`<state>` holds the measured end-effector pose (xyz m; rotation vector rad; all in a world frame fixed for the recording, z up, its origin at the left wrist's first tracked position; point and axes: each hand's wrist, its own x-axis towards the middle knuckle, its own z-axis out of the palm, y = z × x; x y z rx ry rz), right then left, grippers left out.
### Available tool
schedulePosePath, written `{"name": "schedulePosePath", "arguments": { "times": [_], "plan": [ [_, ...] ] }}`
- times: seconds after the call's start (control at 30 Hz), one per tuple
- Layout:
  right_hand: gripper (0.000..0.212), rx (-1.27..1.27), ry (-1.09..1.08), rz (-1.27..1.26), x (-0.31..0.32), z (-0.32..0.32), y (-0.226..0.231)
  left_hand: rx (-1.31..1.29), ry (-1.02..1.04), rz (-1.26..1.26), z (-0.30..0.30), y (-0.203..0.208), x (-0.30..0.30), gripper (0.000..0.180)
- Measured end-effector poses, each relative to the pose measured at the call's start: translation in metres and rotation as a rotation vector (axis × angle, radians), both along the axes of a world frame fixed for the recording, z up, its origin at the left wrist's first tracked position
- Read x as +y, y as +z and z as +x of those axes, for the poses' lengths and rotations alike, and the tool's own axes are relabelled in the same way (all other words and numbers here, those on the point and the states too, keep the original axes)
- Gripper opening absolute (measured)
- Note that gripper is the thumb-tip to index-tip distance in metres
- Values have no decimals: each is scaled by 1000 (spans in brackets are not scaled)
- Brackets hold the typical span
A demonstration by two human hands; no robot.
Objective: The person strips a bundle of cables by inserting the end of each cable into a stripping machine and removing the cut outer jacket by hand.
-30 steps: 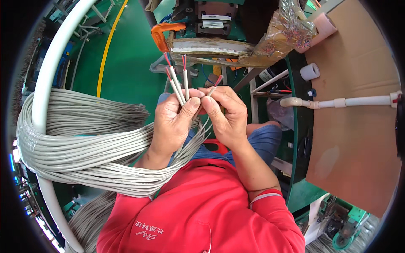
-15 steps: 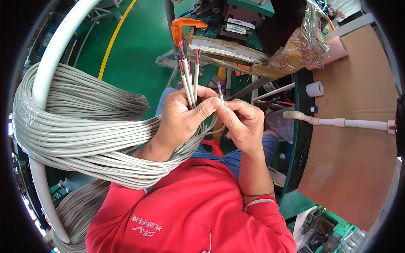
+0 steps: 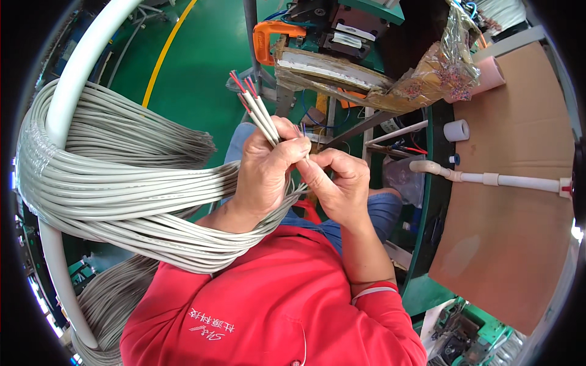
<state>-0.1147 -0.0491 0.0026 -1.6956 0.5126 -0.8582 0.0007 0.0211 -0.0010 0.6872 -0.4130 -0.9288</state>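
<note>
Several grey cables (image 3: 259,117) with stripped ends stick up out of my left hand (image 3: 264,168), which is closed round them. Red and darker inner wires fan out at their tips. One more cable end (image 3: 303,132), with thin coloured wires, is pinched between the fingertips of both hands. My right hand (image 3: 337,183) is closed on that cable just below its stripped end, and touches my left thumb. A thick bundle of grey cables (image 3: 152,201) runs from the left under my left wrist. Its strands below the hands are partly hidden.
A white curved pipe (image 3: 76,79) carries the film-wrapped bundle at the left. Ahead stands a machine with an orange clamp (image 3: 268,39) and a taped ledge (image 3: 332,68). At the right, a brown board (image 3: 506,244) lies under a white pipe (image 3: 519,180), beside tape rolls (image 3: 456,130).
The cables in my left hand have tilted further to the left. Both hands have shifted slightly left, and the single pinched cable end has sunk lower between the fingers.
</note>
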Motion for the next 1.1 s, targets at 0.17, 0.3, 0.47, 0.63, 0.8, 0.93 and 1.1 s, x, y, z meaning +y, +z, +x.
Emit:
{"name": "schedulePosePath", "arguments": {
  "times": [0.17, 0.3, 0.47, 0.63, 0.8, 0.93, 1.1],
  "plan": [
    [10, 56, 104, -115, -5, -7, 10, -162, -127, 21, 13, -2, 5, 6],
    [11, -2, 18, -46, 0, 1, 4, 25, -93, 104, 0, 11, 0, 6],
    [13, -11, 1, -32, -1, 0, 5, 18, -108, 146, 7, 8, 2, 6],
    [16, 43, 129, -90, -4, -5, 13, 27, -96, -9, 16, 1, 2, 4],
    [22, 77, -80, 71, -13, -3, 23, 20, 84, -11, 14, 13, -5, 9],
    [27, 20, -192, 276, -45, 20, 30, -188, -23, -43, 6, 20, -4, 21],
    [25, -23, -276, 364, -83, 41, 23, -411, 45, -115, 6, 30, -13, 21]
  ]
}}
